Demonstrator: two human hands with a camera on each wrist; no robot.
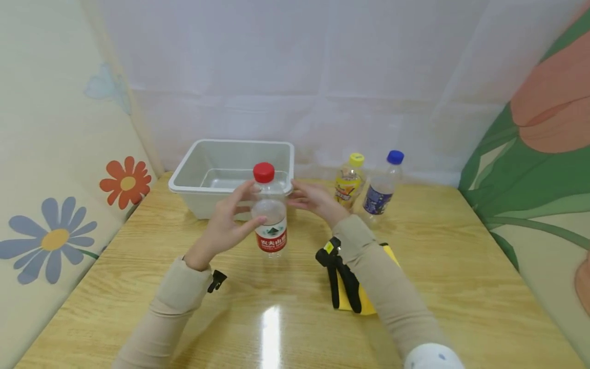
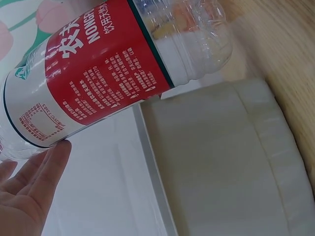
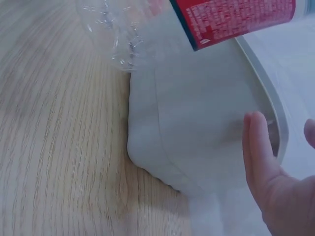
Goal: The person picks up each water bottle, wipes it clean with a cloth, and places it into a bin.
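A clear plastic water bottle with a red cap and a red-and-white label stands nearly upright in front of the bin. My left hand holds it from the left, thumb across the front and fingers toward the back near the shoulder. In the left wrist view the fingers of that hand meet the bottle by the label's upper edge. To the bottle's right is my right hand, its fingers extended close to the bin's corner; the right wrist view shows this hand apart from the bottle. Whether the bottle's base touches the table is unclear.
A light grey plastic bin stands at the back left against the white cloth. Right of it are a yellow-capped bottle and a blue-capped bottle. A black-and-yellow item lies on the wooden table, partly under my right forearm.
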